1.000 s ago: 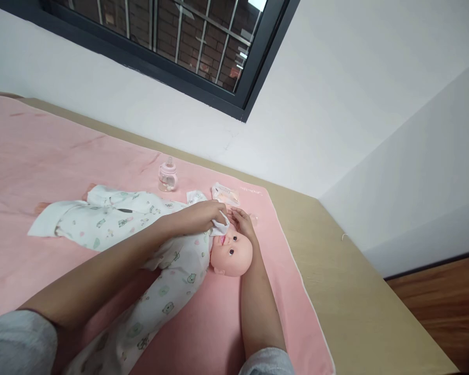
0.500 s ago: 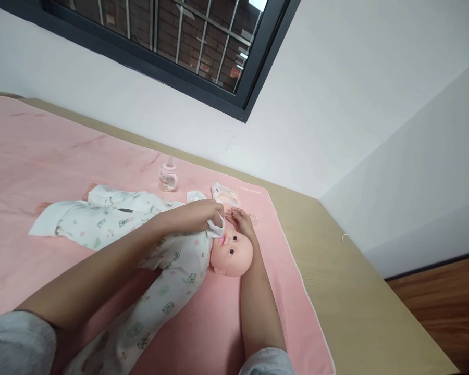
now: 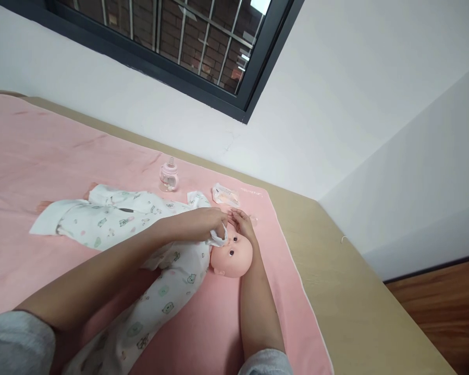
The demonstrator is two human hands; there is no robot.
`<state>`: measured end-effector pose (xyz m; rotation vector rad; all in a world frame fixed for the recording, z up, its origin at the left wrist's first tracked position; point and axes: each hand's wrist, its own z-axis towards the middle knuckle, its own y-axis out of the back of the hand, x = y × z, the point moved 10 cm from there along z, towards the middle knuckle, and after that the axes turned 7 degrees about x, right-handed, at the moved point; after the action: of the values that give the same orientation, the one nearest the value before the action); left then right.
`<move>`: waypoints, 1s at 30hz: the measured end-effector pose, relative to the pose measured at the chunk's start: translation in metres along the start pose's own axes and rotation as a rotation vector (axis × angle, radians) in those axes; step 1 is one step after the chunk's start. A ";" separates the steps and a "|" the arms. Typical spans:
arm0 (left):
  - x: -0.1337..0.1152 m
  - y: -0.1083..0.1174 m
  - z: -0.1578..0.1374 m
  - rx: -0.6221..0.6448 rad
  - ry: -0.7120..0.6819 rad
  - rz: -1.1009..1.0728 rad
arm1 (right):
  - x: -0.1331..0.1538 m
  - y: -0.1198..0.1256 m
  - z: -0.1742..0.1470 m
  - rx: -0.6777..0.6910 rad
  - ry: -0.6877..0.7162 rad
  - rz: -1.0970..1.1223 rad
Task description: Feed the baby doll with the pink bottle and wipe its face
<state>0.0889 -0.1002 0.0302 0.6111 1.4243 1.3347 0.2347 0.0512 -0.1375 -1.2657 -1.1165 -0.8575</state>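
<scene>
White-clothed doll (image 3: 193,260) crosswise, head (image 3: 236,260) rightward

1. The head camera is looking forward and down from the wearer's head, the lower edge cutting across both grey sleeves (image 3: 17,341).
2. It is facing a white wall (image 3: 140,114) and catching part of a barred window (image 3: 172,39) at the top, both lying aslant.
3. It is sitting fairly near, placing the left hand (image 3: 209,224) and right hand (image 3: 243,224) just below centre.
</scene>
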 end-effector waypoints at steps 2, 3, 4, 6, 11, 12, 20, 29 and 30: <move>-0.005 0.000 0.000 0.012 0.000 0.005 | 0.000 0.000 0.000 0.000 0.001 0.002; -0.007 0.000 0.000 0.019 0.002 0.010 | 0.000 0.000 -0.001 0.002 0.002 0.001; -0.010 0.000 0.000 0.026 0.002 0.016 | 0.000 -0.001 -0.001 0.004 0.004 -0.001; -0.014 0.000 0.000 0.036 -0.005 0.024 | 0.001 -0.001 -0.001 0.011 0.009 -0.002; -0.010 0.009 -0.002 -0.051 -0.011 -0.002 | 0.000 -0.003 -0.002 0.028 0.012 0.009; -0.006 0.011 -0.002 -0.081 0.005 -0.002 | 0.000 -0.003 -0.002 0.028 0.013 0.012; 0.018 0.002 0.006 -0.134 0.100 0.022 | -0.001 -0.002 -0.001 0.032 0.017 -0.010; 0.008 0.007 0.004 -0.119 0.009 -0.042 | -0.002 -0.001 0.000 0.025 0.015 -0.005; 0.007 0.006 0.004 -0.112 0.002 -0.052 | -0.002 -0.001 0.000 0.024 0.012 -0.002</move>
<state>0.0884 -0.0909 0.0338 0.4956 1.3485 1.3638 0.2328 0.0505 -0.1395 -1.2383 -1.1155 -0.8495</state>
